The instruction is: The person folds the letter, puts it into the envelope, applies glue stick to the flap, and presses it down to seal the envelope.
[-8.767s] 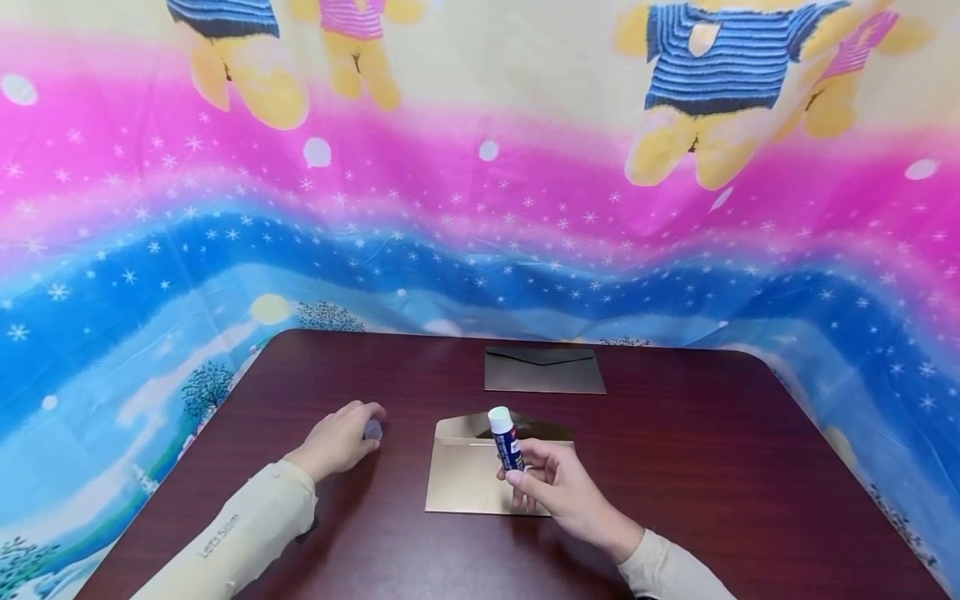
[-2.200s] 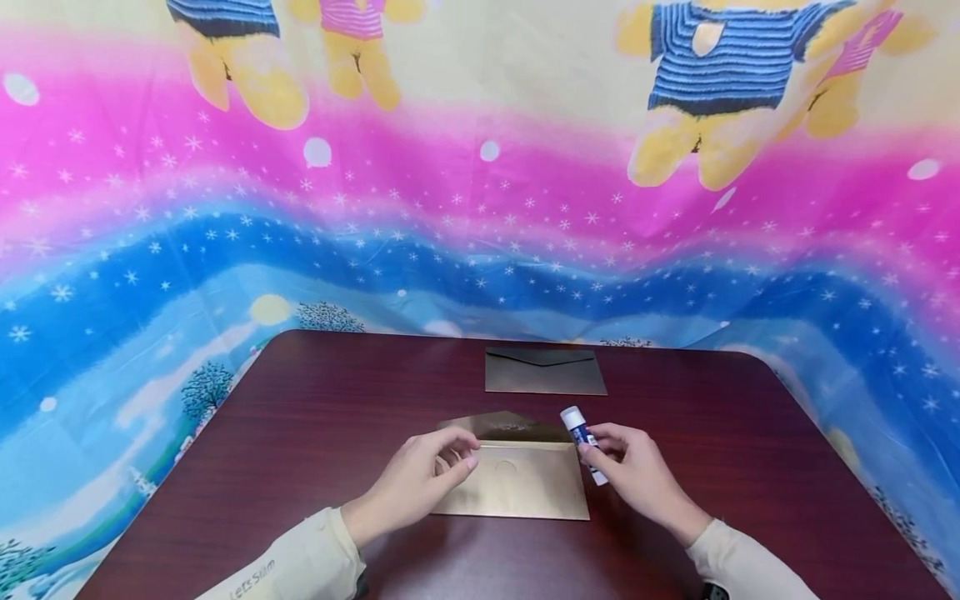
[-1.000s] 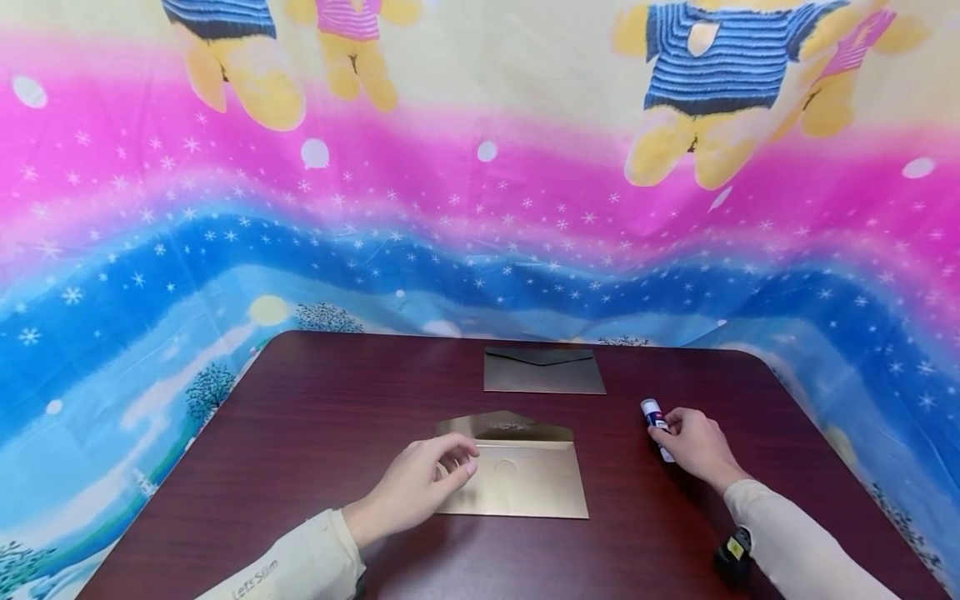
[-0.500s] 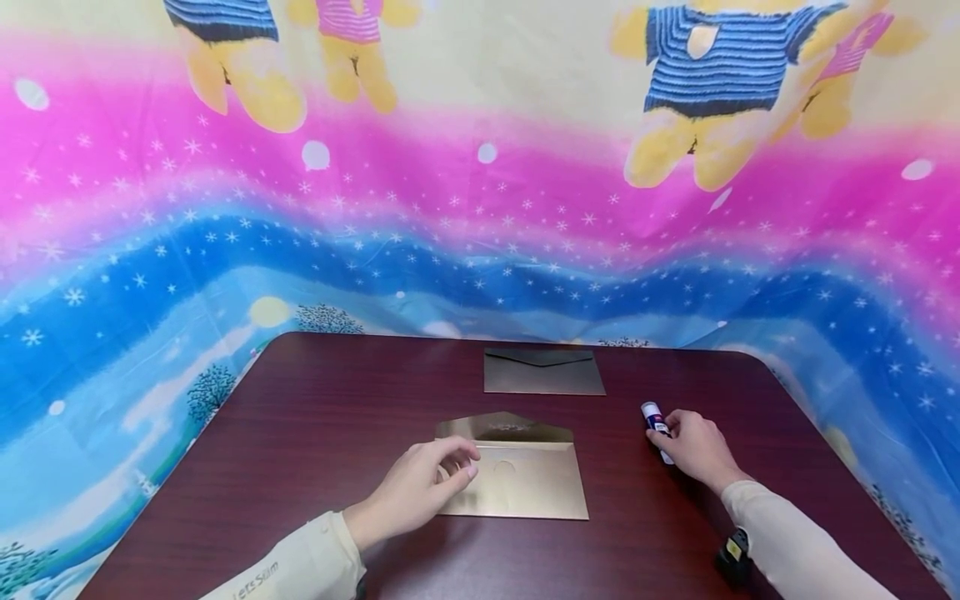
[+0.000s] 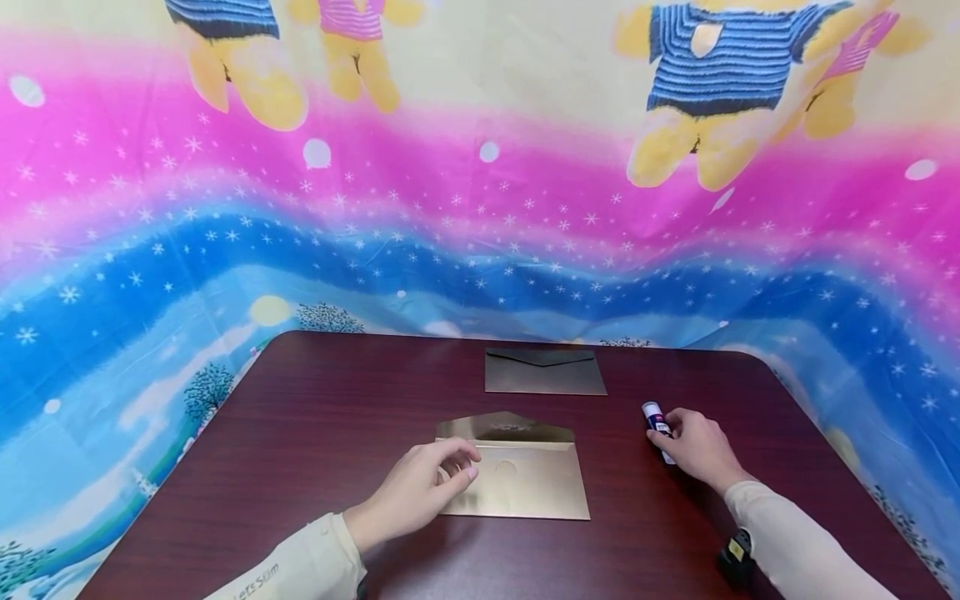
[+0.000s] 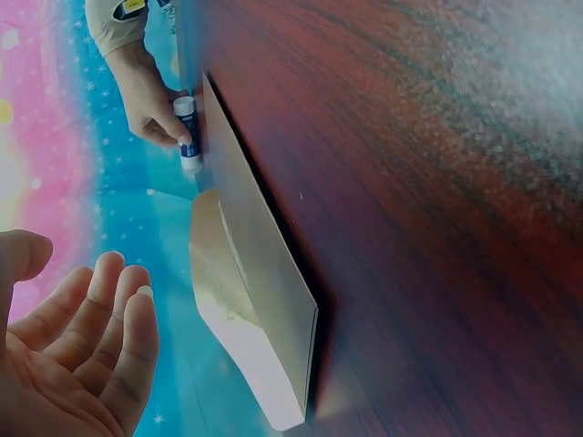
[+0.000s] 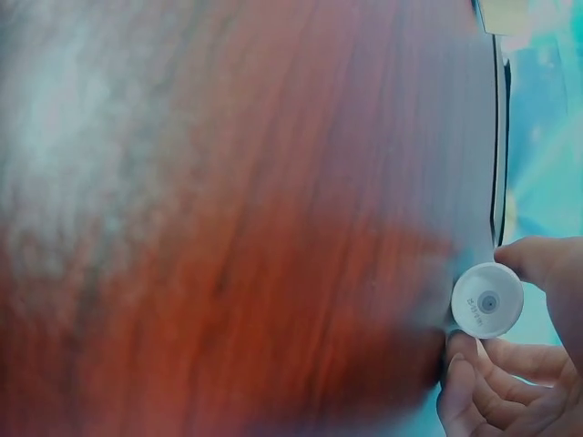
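Observation:
A gold envelope (image 5: 517, 492) lies on the table with its flap (image 5: 504, 427) unfolded away from me. Over its left part hovers my left hand (image 5: 420, 487), fingers loosely curved and holding nothing; the left wrist view shows its bare palm (image 6: 82, 355). Farther right, my right hand (image 5: 697, 446) pinches a glue stick (image 5: 657, 429) with a white cap end and dark blue label. The stick lies along the tabletop. Its round white base (image 7: 487, 300) faces the right wrist camera, between thumb and fingers.
A second, darker envelope (image 5: 545, 375), flap folded down, lies near the far edge of the dark red table (image 5: 337, 392). Behind the table hangs a printed cloth (image 5: 450, 208) with bears and snowflakes.
The right hand has carried the glue stick from above the envelope to the table on the right. The left hand, earlier at left with a small clear cap, has moved over the envelope. Little differs lately.

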{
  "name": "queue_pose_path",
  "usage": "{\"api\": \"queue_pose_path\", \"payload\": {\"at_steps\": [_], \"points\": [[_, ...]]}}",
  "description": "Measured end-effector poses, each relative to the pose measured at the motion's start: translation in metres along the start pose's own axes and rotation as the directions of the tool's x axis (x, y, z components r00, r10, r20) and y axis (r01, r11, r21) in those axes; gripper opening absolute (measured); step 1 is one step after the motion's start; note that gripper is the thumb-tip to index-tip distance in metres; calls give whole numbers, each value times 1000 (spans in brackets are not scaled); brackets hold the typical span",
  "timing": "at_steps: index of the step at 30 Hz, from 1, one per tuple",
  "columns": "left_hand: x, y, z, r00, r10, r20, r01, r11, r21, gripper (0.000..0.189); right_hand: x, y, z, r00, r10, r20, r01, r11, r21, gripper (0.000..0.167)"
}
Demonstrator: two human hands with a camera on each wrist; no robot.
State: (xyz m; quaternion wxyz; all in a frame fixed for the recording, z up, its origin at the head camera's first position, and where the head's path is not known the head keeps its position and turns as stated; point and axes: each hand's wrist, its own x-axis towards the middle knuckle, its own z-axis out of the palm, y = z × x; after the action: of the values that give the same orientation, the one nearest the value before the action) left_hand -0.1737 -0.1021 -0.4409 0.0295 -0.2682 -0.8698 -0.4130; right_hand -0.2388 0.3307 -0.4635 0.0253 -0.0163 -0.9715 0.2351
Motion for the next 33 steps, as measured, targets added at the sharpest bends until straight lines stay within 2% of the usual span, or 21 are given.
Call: {"api": "queue_pose_path", "payload": {"at_steps": [22,33], "points": [[-1,-2,-3,1000,5,1,-5,1000,-2,11,-2,-2,-8,1000,6,-8,-6,1000,2,46],[0,-4,-7,1000,2,-4,-2,1000,-31,14,-1,-19,-24,994,-56,-92,54,998,-29,51]]}}
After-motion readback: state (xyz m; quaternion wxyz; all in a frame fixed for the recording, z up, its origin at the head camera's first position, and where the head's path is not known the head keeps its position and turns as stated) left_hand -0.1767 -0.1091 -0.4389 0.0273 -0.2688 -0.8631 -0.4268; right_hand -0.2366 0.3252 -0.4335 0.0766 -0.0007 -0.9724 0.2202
